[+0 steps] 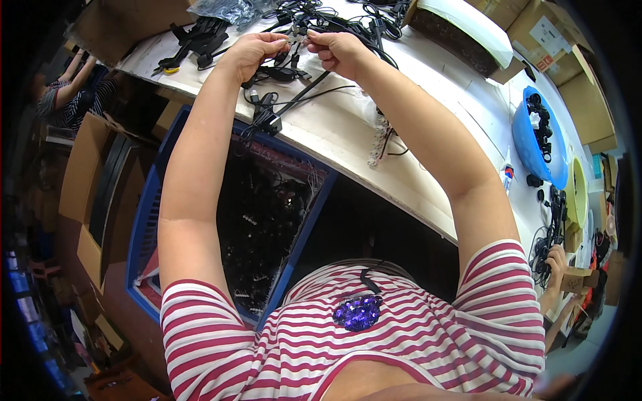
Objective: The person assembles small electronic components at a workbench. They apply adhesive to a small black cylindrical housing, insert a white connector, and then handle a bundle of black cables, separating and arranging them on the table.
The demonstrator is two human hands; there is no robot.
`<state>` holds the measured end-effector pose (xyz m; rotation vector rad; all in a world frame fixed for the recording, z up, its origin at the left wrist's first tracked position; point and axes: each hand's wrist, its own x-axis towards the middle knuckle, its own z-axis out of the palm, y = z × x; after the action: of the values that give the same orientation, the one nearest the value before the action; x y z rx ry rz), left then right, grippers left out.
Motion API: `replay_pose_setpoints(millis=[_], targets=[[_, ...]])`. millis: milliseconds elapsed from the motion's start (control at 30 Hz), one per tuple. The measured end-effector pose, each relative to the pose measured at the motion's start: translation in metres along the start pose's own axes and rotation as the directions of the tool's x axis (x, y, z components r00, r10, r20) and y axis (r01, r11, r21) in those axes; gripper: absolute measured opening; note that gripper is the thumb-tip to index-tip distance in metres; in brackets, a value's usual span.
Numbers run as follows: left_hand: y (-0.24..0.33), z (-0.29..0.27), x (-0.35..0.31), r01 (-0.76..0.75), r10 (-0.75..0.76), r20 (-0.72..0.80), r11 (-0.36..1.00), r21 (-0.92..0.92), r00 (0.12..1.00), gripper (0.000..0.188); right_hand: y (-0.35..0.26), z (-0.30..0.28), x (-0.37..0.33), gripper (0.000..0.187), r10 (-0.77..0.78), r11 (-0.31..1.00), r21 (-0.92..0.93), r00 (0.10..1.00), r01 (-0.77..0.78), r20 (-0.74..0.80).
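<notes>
Both my arms reach out over the white table (428, 100). Its far part carries a tangle of black cables (328, 20). My left hand (253, 55) is closed, thumb and fingers pinched together. Facing it a short gap away, my right hand (340, 52) pinches in the same way. Something small and pale shows between the fingertips, too small to name. Just below the hands lie a black cable bundle (284, 73) and a black cable with a boxy end (267, 121), which hangs over the table edge.
Below the table edge stands a blue crate (319, 200) full of dark parts. To the right are a blue bowl (525, 150) of black pieces, a yellow-green bowl (576, 200) and another person's hand (555, 264) by cables. Cardboard boxes (87, 167) stand at left.
</notes>
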<state>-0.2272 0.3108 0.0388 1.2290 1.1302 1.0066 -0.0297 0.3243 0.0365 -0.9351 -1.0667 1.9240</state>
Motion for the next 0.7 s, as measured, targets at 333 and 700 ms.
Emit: replay_pose_setpoints(millis=[333, 700], targets=[[0.004, 0.037, -0.019, -0.257, 0.526, -0.225, 0.690, 0.677, 0.820, 0.019, 0.011, 0.011, -0.004, 0.027, -0.724, 0.325, -0.925, 0.681, 0.198, -0.108], [-0.001, -0.001, -0.013, -0.179, 0.183, -0.152, 0.983, 0.040, 0.971, 0.018, -0.013, 0.004, 0.003, 0.048, -0.397, 0.253, -0.961, 0.893, -0.112, -0.209]])
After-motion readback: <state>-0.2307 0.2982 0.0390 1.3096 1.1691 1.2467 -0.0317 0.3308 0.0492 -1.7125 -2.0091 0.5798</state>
